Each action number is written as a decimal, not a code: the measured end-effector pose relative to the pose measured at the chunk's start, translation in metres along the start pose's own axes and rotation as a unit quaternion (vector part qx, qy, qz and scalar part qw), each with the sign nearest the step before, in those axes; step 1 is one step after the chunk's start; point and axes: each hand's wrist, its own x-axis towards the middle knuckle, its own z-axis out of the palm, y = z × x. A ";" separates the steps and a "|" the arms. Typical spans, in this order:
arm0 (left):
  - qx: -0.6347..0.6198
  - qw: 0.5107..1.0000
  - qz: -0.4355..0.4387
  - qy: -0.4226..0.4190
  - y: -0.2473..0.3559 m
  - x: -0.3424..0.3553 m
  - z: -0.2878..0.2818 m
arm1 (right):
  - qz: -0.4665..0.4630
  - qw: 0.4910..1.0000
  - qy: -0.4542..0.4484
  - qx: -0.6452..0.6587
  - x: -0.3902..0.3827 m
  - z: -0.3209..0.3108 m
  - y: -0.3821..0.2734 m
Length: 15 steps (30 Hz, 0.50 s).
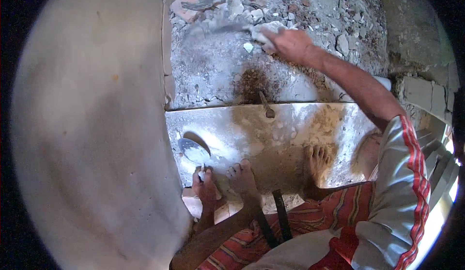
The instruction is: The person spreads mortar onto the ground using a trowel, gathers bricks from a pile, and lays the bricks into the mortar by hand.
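Looks like a building site or a spot under repair. Shows as much in a broad bed of broken masonry and grit (315,11), in a wooden-handled tool with a dark head (200,2) among the chunks, and in a short metal spike (267,107) at the edge of the dusty slab (210,121) alongside. Is bounded at left by a smooth plain wall (97,124), at right by rough, chipped blocks (424,93).

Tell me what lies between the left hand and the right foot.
The head view shows the left foot between the left hand and the right foot, then a patchy brown stretch of slab.
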 end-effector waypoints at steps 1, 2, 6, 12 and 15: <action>0.077 0.996 -0.023 -0.045 0.004 0.003 -0.009 | -0.013 1.000 0.018 -0.010 -0.003 -0.004 0.010; 0.077 0.996 -0.021 -0.045 -0.001 0.003 -0.010 | -0.025 0.999 0.038 -0.023 -0.003 -0.017 0.014; 0.026 1.000 -0.005 -0.007 -0.017 0.001 -0.007 | 0.051 0.994 0.009 0.098 -0.026 -0.033 -0.023; -0.055 0.998 -0.020 -0.022 -0.032 0.009 -0.008 | -0.097 0.973 -0.134 0.160 -0.067 0.042 -0.027; -0.092 0.995 -0.037 -0.022 -0.028 0.006 -0.004 | -0.007 0.995 -0.041 0.087 -0.054 0.033 0.000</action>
